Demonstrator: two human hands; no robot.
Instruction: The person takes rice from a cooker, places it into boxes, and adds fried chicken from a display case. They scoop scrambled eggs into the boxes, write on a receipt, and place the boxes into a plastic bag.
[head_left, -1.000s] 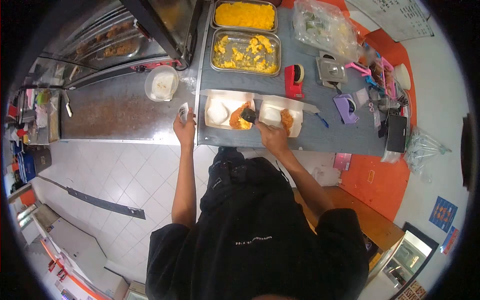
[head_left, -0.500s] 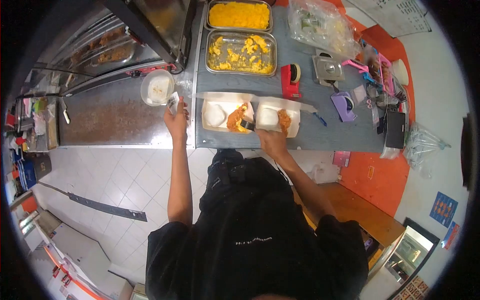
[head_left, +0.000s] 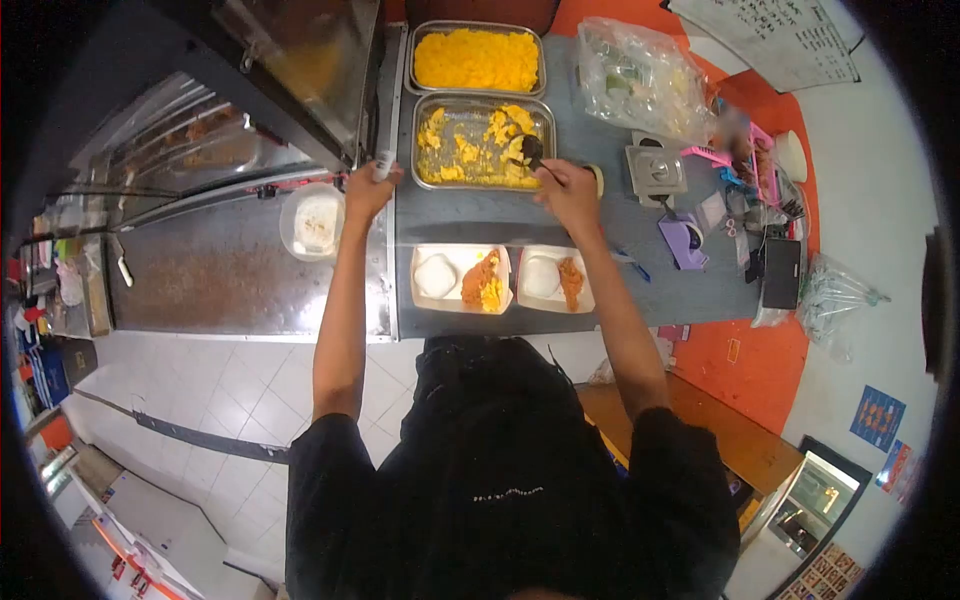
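Note:
My right hand grips a black spoon, its bowl inside a metal tray that holds scattered yellow scrambled egg. My left hand is closed on a small whitish packet with dark print, held left of that tray. Nearer my body stand two open paper food boxes. The left box contains a white rice mound and fried chicken, with yellow egg beside the chicken. In the right box are another rice mound and fried chicken.
A fuller metal tray of yellow egg stands farther back. At left are a round plastic tub and a glass display case. To the right lie a clear plastic bag, a lidded metal container and a purple tape dispenser.
My right hand has carried the spoon from the left box to the egg tray, leaving egg beside the chicken. My left hand has moved forward with the packet. The view has shifted.

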